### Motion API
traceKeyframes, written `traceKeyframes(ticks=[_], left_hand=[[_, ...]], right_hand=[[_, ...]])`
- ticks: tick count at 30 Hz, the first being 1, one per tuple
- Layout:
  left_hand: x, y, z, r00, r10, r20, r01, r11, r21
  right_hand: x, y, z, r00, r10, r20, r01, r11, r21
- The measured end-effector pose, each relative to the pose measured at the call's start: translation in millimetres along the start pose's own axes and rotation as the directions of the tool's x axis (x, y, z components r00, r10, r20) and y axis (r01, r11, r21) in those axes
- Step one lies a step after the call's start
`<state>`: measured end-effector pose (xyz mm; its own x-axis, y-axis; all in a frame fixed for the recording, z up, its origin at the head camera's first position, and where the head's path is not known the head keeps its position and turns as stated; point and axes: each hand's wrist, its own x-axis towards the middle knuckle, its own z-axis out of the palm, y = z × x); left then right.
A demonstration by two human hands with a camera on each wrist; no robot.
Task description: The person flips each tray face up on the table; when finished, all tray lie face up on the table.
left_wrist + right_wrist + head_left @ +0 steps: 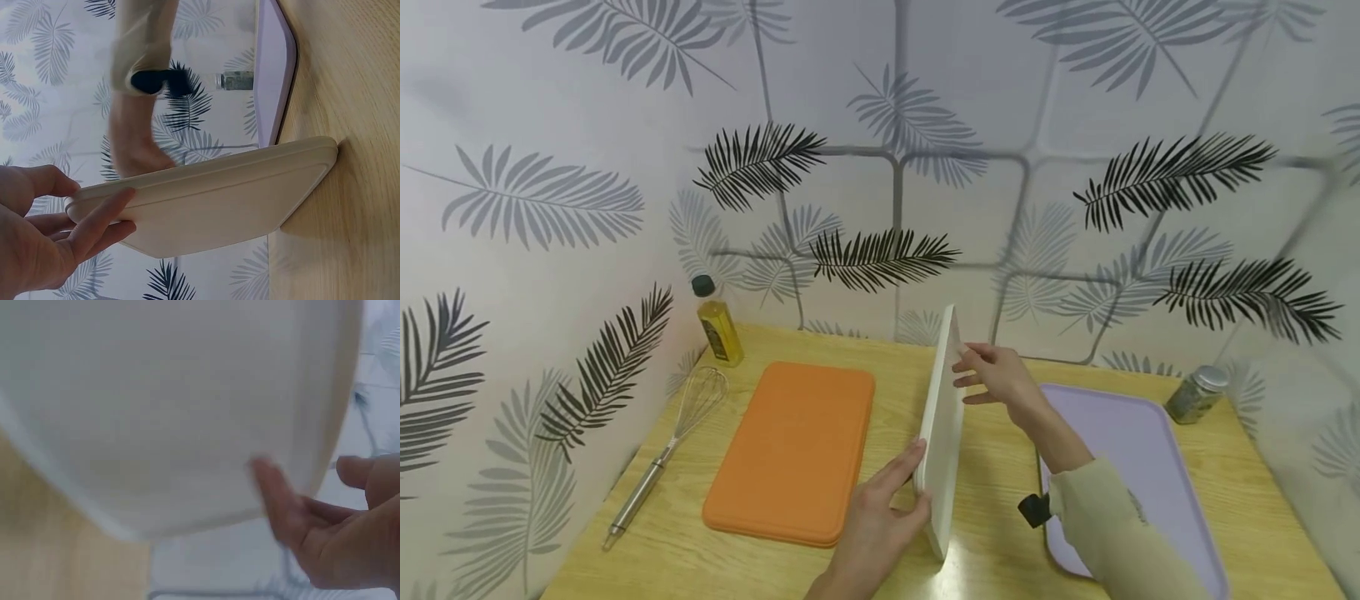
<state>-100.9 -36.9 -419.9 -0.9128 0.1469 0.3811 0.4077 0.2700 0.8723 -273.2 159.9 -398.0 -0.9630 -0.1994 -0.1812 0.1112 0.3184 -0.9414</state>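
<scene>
A cream-white tray (950,467) stands on its long edge on the table, between an orange tray (790,454) and a lilac tray (1127,425). My left hand (876,525) pinches its upper edge at the near end. In the left wrist view the thumb lies on one side of the tray, the fingers on the other. My right hand (996,379) is at the far end, beside the tray's right face, fingers spread and slightly bent. In the right wrist view its fingertips (265,472) are in front of that face; whether they touch it I cannot tell.
The wooden table (1000,517) meets patterned walls at the back and sides. At the left lie a whisk (643,496) and an upright oil bottle (721,329). A small lidded jar (1197,396) stands at the back right. My right forearm crosses above the lilac tray.
</scene>
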Motion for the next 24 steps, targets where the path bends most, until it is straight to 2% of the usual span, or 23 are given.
traceKeyframes(ticks=[3,6,10,14,16,21,24], left_hand=[[0.7,-2.1,0.9,0.999,-0.020,-0.027,0.020,1.000,0.009],[1.0,-4.7,1.4,0.998,-0.046,-0.046,0.046,0.999,0.002],[1.4,-8.7,1.0,0.995,-0.089,-0.045,0.087,0.996,-0.034],[1.6,-13.1,-1.2,0.988,-0.147,-0.035,0.143,0.985,-0.095],[1.8,-14.4,-3.2,0.983,-0.181,-0.027,0.176,0.975,-0.136],[2.8,-17.4,-9.5,0.959,-0.284,-0.011,0.272,0.929,-0.250],[2.8,-20.4,-13.5,0.933,-0.360,-0.008,0.338,0.884,-0.322]], right_hand=[[-1.5,35.2,-1.3,0.998,0.056,-0.008,-0.057,0.989,-0.137],[-6.2,69.8,4.3,0.993,0.119,-0.004,-0.117,0.972,-0.205],[-14.5,99.9,18.3,0.992,0.121,-0.022,-0.122,0.954,-0.273],[-22.3,109.6,28.9,0.993,0.105,-0.046,-0.115,0.943,-0.314],[-25.3,109.8,30.8,0.994,0.101,-0.052,-0.112,0.947,-0.300],[-27.7,110.1,31.1,0.994,0.073,-0.079,-0.088,0.972,-0.217],[-28.1,112.3,31.5,0.993,0.065,-0.099,-0.084,0.977,-0.198]])
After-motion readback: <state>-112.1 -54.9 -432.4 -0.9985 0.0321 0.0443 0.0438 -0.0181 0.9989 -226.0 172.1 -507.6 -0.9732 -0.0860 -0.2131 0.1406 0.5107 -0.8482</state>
